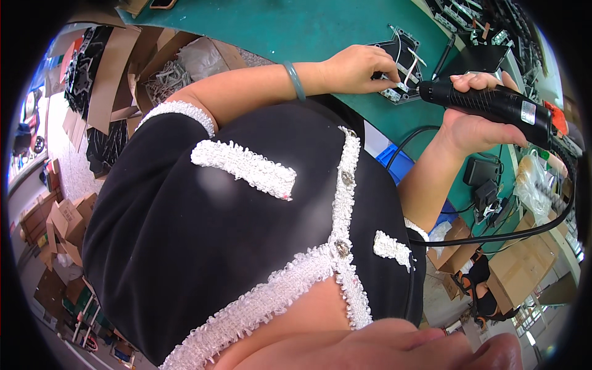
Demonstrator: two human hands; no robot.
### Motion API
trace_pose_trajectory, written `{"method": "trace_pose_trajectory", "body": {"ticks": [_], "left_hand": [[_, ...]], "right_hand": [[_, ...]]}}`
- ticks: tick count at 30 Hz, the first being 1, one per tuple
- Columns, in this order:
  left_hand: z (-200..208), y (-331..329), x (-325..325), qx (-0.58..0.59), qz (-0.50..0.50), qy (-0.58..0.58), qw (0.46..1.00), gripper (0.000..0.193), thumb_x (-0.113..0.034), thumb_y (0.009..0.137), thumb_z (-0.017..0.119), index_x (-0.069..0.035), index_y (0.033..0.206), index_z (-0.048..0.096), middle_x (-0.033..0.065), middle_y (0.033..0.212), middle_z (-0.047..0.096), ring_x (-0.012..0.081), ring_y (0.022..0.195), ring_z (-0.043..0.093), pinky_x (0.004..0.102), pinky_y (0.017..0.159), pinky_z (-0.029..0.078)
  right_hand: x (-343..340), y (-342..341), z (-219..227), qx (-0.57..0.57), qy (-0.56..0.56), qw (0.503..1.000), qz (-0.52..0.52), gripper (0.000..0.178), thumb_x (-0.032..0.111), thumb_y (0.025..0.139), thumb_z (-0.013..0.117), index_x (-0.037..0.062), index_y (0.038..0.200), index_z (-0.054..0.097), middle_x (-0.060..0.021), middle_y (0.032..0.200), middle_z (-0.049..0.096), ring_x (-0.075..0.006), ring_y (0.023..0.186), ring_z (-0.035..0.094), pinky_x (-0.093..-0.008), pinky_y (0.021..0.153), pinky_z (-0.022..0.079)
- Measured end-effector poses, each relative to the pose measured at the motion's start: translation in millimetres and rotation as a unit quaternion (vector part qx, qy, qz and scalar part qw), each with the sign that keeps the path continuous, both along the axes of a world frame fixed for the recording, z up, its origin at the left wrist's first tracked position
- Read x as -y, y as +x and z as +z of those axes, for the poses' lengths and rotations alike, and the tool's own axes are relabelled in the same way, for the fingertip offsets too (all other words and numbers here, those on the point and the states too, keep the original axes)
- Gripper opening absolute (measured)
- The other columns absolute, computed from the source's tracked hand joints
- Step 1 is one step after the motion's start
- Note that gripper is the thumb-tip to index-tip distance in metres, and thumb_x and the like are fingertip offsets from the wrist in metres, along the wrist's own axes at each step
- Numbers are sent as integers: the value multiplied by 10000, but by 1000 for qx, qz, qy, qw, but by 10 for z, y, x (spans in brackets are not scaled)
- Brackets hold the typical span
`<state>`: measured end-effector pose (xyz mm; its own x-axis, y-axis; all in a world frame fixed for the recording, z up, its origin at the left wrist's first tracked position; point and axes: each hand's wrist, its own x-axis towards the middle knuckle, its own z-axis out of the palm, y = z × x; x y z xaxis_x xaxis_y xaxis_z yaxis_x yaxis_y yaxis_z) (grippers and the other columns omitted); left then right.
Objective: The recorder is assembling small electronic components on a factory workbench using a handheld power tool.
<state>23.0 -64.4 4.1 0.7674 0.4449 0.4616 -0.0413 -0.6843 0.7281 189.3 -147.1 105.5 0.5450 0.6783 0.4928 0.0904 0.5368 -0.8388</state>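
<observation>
A green surface [290, 31] spreads out at left, giving room to shift things. The left grip [364, 69] curls at the near side of a black housing [406, 58], apparently steadying it; I cannot tell whether its fingertips pinch anything. The housing sits between the 2 hands. The right grip [465, 126] grasps a black power driver [481, 106], tip pointing left, probably for reach; a black box [478, 60] limits room beyond.

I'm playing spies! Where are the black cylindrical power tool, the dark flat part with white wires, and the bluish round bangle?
Black cylindrical power tool [484, 106]: head view, middle of its body.
Dark flat part with white wires [405, 58]: head view, its dark panel.
Bluish round bangle [294, 80]: head view, its band.
</observation>
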Motion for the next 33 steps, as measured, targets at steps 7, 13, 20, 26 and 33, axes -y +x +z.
{"method": "trace_pose_trajectory", "body": {"ticks": [7, 13, 20, 26, 33], "left_hand": [[-12, -2, 6, 22, 3, 16, 1000, 99, -141, 794, 727, -84, 870, 699, 40, 819, 664, 209, 782, 632, 320, 691, 521], [-9, -9, -1, 11, 1, 4, 1000, 88, -162, 804, 706, -102, 867, 695, 29, 835, 671, 212, 817, 634, 332, 709, 525], [102, -15, 0, -6, 4, 10, 1000, 168, -238, 802, 740, -151, 943, 719, 8, 830, 642, 194, 731, 609, 317, 645, 488], [-32, 34, -97, 60, -40, 18, 997, 186, -250, 792, 750, -175, 962, 748, 11, 811, 637, 176, 706, 605, 304, 617, 475], [-36, 45, -88, 45, -46, -13, 998, 122, -191, 781, 761, -132, 886, 743, 19, 792, 640, 188, 704, 615, 305, 605, 476]], "right_hand": [[22, 55, -38, -66, 46, 996, 36, 1027, 930, 649, 315, 32, 1085, 555, -116, 690, 598, -238, 539, 572, -407, 564, 538], [33, 89, -63, -47, 44, 998, 5, 1016, 930, 666, 293, 44, 1084, 560, -111, 678, 597, -234, 535, 572, -411, 560, 535], [125, 82, 53, -165, 107, 979, 51, 1020, 938, 682, 223, 61, 1065, 578, -122, 675, 606, -246, 528, 567, -412, 564, 529], [97, -15, 70, -126, 116, 983, 69, 1019, 937, 684, 231, 62, 1063, 591, -125, 683, 608, -245, 532, 568, -427, 579, 526], [48, -98, 64, -103, 109, 986, 79, 1039, 938, 681, 224, 56, 1092, 588, -132, 684, 597, -248, 531, 567, -422, 570, 524]]}}
